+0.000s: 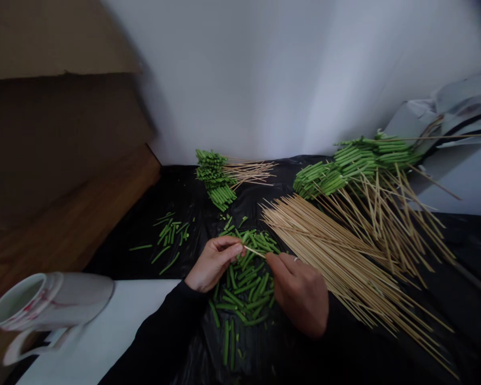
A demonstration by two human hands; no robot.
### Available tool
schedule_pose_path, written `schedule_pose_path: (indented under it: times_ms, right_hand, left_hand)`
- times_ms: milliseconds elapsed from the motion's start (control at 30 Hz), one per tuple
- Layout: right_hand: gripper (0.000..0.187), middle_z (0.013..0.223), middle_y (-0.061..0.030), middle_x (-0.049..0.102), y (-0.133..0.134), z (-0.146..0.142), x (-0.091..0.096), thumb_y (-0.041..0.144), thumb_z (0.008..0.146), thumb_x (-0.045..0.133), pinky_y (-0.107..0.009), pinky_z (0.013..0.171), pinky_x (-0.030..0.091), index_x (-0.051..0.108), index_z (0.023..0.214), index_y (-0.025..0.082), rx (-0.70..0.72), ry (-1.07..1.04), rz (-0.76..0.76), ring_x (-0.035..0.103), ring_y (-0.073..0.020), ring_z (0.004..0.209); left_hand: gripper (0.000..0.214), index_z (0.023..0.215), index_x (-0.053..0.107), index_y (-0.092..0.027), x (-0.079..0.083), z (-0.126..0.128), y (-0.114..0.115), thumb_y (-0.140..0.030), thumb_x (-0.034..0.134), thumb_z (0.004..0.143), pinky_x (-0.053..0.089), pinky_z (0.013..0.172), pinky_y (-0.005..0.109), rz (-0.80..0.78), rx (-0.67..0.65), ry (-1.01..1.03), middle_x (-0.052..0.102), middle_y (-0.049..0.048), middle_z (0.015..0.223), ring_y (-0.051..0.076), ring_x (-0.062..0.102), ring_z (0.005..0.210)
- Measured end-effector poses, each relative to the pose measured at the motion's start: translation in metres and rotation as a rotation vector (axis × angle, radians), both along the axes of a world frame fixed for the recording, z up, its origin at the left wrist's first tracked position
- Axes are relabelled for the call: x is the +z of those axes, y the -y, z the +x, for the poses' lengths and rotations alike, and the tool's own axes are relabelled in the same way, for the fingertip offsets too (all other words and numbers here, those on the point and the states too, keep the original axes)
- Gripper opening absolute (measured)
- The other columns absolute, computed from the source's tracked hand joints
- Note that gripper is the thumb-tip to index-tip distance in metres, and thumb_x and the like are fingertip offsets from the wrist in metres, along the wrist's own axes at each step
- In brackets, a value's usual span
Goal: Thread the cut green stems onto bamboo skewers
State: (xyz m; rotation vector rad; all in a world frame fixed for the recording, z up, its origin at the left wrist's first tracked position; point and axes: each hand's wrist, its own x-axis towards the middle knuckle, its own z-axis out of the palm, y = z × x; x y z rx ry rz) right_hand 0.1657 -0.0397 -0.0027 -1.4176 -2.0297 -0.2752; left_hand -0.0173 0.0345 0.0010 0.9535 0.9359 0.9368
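My right hand (302, 294), with a ring on one finger, is closed around a thin bamboo skewer (255, 251). The skewer's far end meets the pinched fingertips of my left hand (216, 261); whatever else those fingers hold is hidden. Both hands are over a loose pile of cut green bean pieces (248, 291) on a black plastic sheet (138, 267). To the right of my right hand lies a large heap of bare bamboo skewers (336, 251).
Skewers threaded with green bean pieces are stacked by the wall (214, 179) and at the back right (356, 160). Scattered bean bits (170, 235) lie to the left. A white mug (76, 297) rests on a white surface (124, 315). Cardboard (56, 128) stands at the left.
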Motion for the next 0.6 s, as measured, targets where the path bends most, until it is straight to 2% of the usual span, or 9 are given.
schedule_pose_path:
  times_ms: [200,333,467,600]
  right_hand:
    - [0.026,0.068,-0.0007,0.056,0.000,-0.001,0.001,0.005,0.087,0.041,-0.031,0.058,0.025,0.063,0.092,0.018,-0.001,-0.010,0.009,0.045,-0.0152,0.059]
    - [0.026,0.065,-0.0010,0.054,0.000,-0.005,0.000,0.006,0.089,0.039,-0.032,0.057,0.025,0.062,0.085,0.018,0.035,-0.008,0.011,0.045,-0.0152,0.058]
    - [0.023,0.067,-0.0004,0.055,-0.003,-0.007,-0.001,0.011,0.093,0.041,-0.031,0.057,0.026,0.063,0.091,0.018,0.047,-0.063,-0.024,0.047,-0.0146,0.059]
    - [0.022,0.070,-0.0006,0.056,-0.005,-0.006,-0.003,0.014,0.095,0.041,-0.031,0.059,0.028,0.063,0.098,0.017,0.111,-0.074,-0.027,0.048,-0.0149,0.062]
  left_hand:
    - [0.018,0.069,0.072,-0.014,0.000,0.000,0.001,-0.030,0.080,0.070,0.039,0.062,0.021,0.027,-0.052,0.021,0.063,0.0006,0.064,0.010,0.053,0.063]
    - [0.017,0.068,0.073,-0.014,-0.005,0.009,0.008,-0.024,0.085,0.061,0.041,0.063,0.021,0.039,-0.094,-0.046,0.066,0.0007,0.065,0.010,0.054,0.062]
    - [0.016,0.071,0.075,-0.016,-0.007,0.017,0.012,-0.022,0.085,0.060,0.043,0.066,0.022,0.036,-0.069,-0.041,0.068,0.0000,0.068,0.010,0.056,0.063]
    - [0.015,0.073,0.075,-0.016,-0.005,0.013,0.012,-0.021,0.084,0.062,0.044,0.068,0.023,0.062,-0.074,-0.044,0.069,0.0008,0.071,0.010,0.058,0.066]
